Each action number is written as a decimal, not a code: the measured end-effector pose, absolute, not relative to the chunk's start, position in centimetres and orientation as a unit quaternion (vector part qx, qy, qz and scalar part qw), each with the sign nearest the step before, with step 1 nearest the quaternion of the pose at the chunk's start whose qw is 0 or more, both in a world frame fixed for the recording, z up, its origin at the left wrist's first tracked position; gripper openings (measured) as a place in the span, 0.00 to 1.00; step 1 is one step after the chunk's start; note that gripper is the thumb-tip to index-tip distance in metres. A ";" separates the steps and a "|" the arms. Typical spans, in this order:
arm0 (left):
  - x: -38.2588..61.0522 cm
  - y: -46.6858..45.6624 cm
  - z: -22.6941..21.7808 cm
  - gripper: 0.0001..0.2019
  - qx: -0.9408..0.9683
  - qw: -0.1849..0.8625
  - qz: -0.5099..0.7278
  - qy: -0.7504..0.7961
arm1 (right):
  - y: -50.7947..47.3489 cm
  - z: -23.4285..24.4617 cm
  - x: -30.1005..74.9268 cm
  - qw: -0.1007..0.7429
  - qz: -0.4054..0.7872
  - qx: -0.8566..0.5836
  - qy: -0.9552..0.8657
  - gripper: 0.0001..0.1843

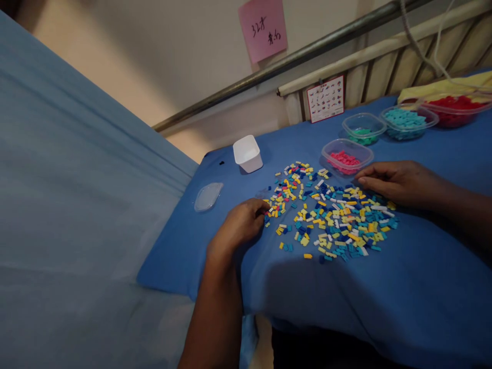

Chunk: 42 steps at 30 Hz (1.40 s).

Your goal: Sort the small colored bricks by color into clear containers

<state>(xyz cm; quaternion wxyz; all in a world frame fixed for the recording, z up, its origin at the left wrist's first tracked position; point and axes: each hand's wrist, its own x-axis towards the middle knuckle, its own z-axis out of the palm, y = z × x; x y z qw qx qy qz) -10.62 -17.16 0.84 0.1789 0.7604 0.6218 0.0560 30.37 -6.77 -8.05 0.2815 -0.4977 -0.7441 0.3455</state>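
A spread of small building bricks (pixel 340 223) in yellow, white, blue, teal and some pink lies on the blue cloth. At its left edge is my left hand (pixel 246 220), fingers curled together among the bricks; whatever they hold is hidden. My right hand (pixel 400 183) is at the upper right of the spread, thumb and fingers pinched together beside the clear tub of pink bricks (pixel 344 161). Anything between those fingertips is too small to make out.
Behind stand clear tubs of green bricks (pixel 363 136), light blue bricks (pixel 405 120) and red bricks (pixel 457 107). A white tub (pixel 248 154) and a clear lid (pixel 208 197) sit left. A printed card (pixel 326 99) leans at the back; a blue curtain (pixel 77 179) hangs left.
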 end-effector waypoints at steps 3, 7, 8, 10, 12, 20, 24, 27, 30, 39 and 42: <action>-10.4 -17.2 0.8 0.12 0.753 0.181 0.056 0.631 | -6.6 -8.4 30.6 0.271 0.360 -0.499 -0.740 0.33; -10.7 -17.2 0.5 0.14 0.763 0.177 0.056 0.619 | -6.6 -8.5 30.7 0.269 0.364 -0.499 -0.739 0.33; -10.8 -17.1 0.5 0.15 0.769 0.175 0.058 0.613 | -6.7 -8.4 30.6 0.270 0.361 -0.499 -0.740 0.33; -11.0 -17.1 0.4 0.16 0.773 0.168 0.060 0.608 | -6.8 -8.2 30.5 0.274 0.357 -0.501 -0.740 0.34; -11.1 -17.2 0.5 0.15 0.770 0.164 0.054 0.614 | -6.8 -8.0 30.4 0.275 0.355 -0.502 -0.739 0.35; -11.1 -17.2 0.9 0.12 0.772 0.162 0.038 0.613 | -7.0 -7.8 30.3 0.276 0.346 -0.505 -0.741 0.33; -11.3 -17.0 0.7 0.09 0.772 0.143 0.041 0.618 | -7.0 -7.8 30.3 0.280 0.350 -0.501 -0.741 0.32; -10.8 -16.9 0.7 0.08 0.760 0.115 0.087 0.634 | -6.9 -7.9 30.3 0.277 0.351 -0.500 -0.741 0.31; -9.8 -16.5 0.5 0.06 0.773 0.130 0.143 0.605 | -6.8 -7.8 30.4 0.275 0.348 -0.502 -0.743 0.31; -8.2 -15.2 0.2 0.12 0.812 0.111 0.032 0.572 | -6.8 -8.1 30.6 0.268 0.339 -0.499 -0.751 0.27; -8.0 -14.8 0.7 0.13 0.824 0.100 -0.013 0.557 | -6.7 -8.1 30.6 0.275 0.341 -0.497 -0.749 0.29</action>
